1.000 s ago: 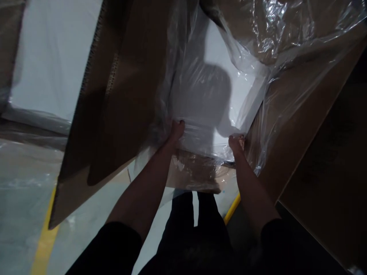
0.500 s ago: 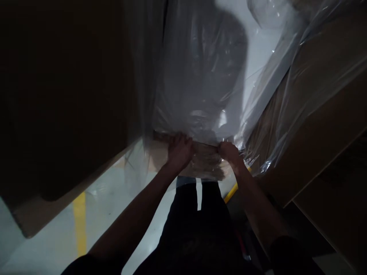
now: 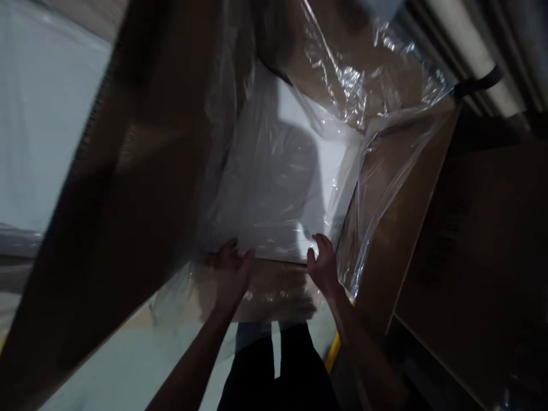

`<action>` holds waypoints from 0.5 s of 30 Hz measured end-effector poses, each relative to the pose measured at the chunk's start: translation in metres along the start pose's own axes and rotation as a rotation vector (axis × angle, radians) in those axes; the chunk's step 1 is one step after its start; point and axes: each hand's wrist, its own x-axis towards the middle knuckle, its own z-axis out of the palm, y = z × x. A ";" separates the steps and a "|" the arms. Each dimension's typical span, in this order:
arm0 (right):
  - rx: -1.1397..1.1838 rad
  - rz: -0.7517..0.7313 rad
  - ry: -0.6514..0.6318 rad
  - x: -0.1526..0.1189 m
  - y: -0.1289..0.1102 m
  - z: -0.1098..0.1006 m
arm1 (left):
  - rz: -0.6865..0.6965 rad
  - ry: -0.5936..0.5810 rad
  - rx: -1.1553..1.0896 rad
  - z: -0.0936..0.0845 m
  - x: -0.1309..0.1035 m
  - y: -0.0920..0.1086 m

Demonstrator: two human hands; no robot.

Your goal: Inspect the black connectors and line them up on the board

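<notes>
Loosened the grip beside the near cardboard flap, with the right hand half open, thumb apart from fingers and nothing seen held, and the left hand blurred, partly open, too dim to tell whether touching film. Judged from that loosening, released rather than pulling on the clear film, leaving it wrinkled across the white surface just beyond the fingers, between cardboard sides. Farther off, bunched and shiny against the far cardboard, near pale tubes at upper right.
</notes>
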 end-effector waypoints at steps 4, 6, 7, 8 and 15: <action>-0.132 -0.061 -0.053 0.146 -0.050 -0.045 | 0.018 0.067 -0.007 0.064 0.043 0.041; -0.239 -0.068 -0.113 0.202 -0.062 -0.056 | 0.274 -0.002 0.177 0.082 0.062 0.058; -0.291 -0.063 -0.137 0.224 -0.063 -0.059 | 0.357 -0.041 0.278 0.088 0.070 0.064; -0.335 -0.052 -0.155 0.241 -0.063 -0.059 | 0.400 -0.077 0.371 0.092 0.077 0.068; -0.446 0.017 -0.095 0.320 -0.050 -0.068 | 0.434 -0.085 0.494 0.107 0.087 0.052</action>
